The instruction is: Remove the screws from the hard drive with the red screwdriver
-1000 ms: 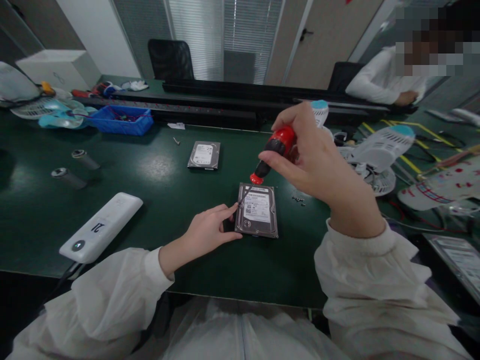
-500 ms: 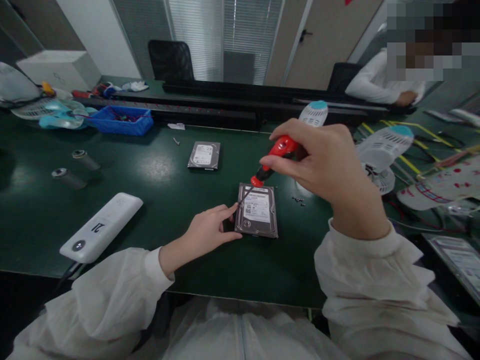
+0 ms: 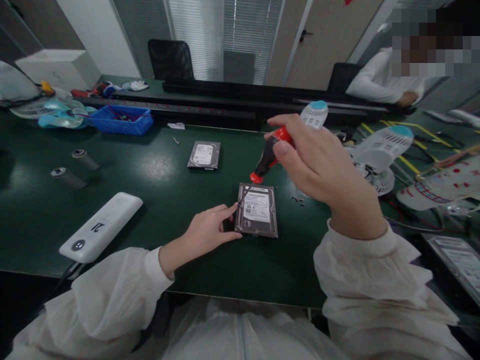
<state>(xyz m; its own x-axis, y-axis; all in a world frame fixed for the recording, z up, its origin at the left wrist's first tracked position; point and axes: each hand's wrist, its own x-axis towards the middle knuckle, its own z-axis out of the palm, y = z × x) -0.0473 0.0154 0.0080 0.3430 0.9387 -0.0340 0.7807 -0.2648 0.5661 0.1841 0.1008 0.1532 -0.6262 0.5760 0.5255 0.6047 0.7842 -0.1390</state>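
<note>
A hard drive (image 3: 267, 220) with a white label lies flat on the table in front of me. My left hand (image 3: 208, 227) is at its left side, holding it, with the index finger near the screwdriver's tip and the thumb at the lower left corner; the other fingers are partly hidden. My right hand (image 3: 318, 167) is closed around the red and black handle of a screwdriver (image 3: 267, 156). The tool slants down to the left, its tip at the drive's left edge. Several small screws (image 3: 298, 199) lie right of the drive.
A second hard drive (image 3: 204, 155) lies further back. To the left are a white power bank (image 3: 101, 227), two metal cylinders (image 3: 85, 159) and a blue bin (image 3: 122, 121). White handheld fans (image 3: 386, 147) and cables crowd the right. Across the table sits a person (image 3: 378, 77).
My right hand has shifted its grip on the screwdriver, the wrist and fingers turning around the handle. The tip stays at the drive's left edge, and my left hand has not moved.
</note>
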